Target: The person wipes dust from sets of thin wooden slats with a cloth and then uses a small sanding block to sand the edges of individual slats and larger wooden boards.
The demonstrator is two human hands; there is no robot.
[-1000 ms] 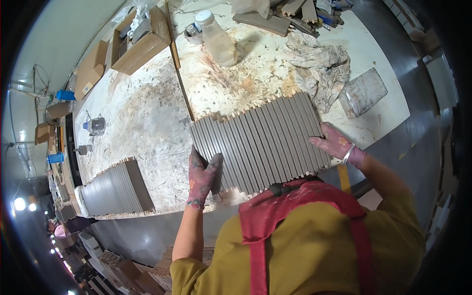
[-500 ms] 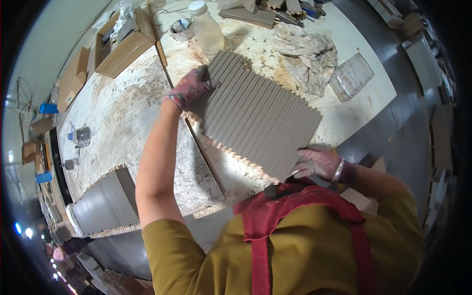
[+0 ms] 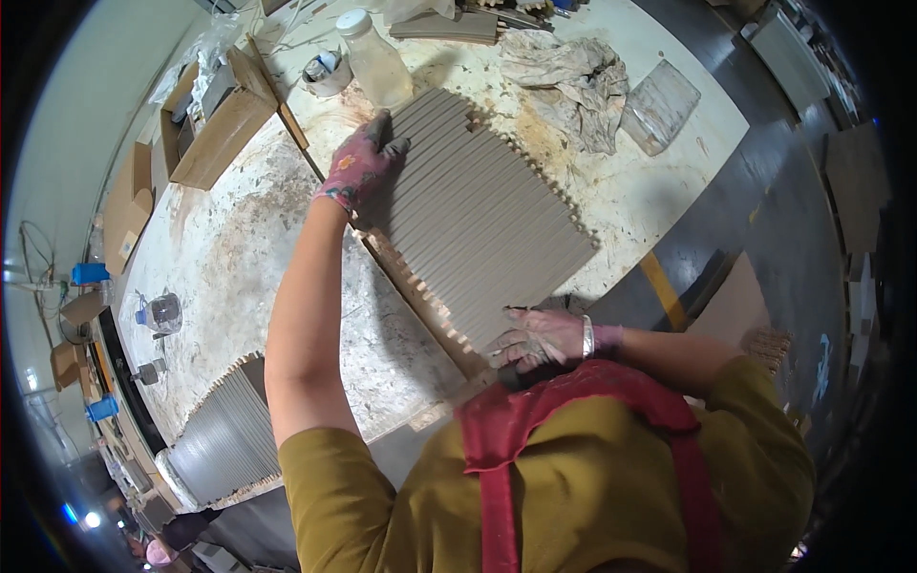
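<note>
Grey slats (image 3: 487,205) in one close row, set aslant between both hands, over the table (image 3: 229,277). Can't tell if the row lies fully flat or is a bit raised.

Left hand (image 3: 363,164): gloved, thumb parted from the fingers, not closed, up against the outer slat at the far left end. Right hand (image 3: 540,336): gloved, fingers loosely spread, at the near end, just in front of the apron (image 3: 564,382). Can't tell how hard either one presses.

Progress, my read: slats are packed side by side, so that part looks done for this row. Pale ends not quite even; one steps in, right of the left hand's fingertips. Second row (image 3: 234,430) sits nearer the body, left of the left forearm, also packed. Looks like a finished batch or one waiting, can't say which. Loose pieces (image 3: 444,27) lie beyond the left hand, past the jar (image 3: 377,72). Whether they count as work left isn't clear.

Labels: nothing legible. Jar shows no readable print. Cardboard (image 3: 132,210) left of the left hand has a small pale patch, too small to read.
</note>
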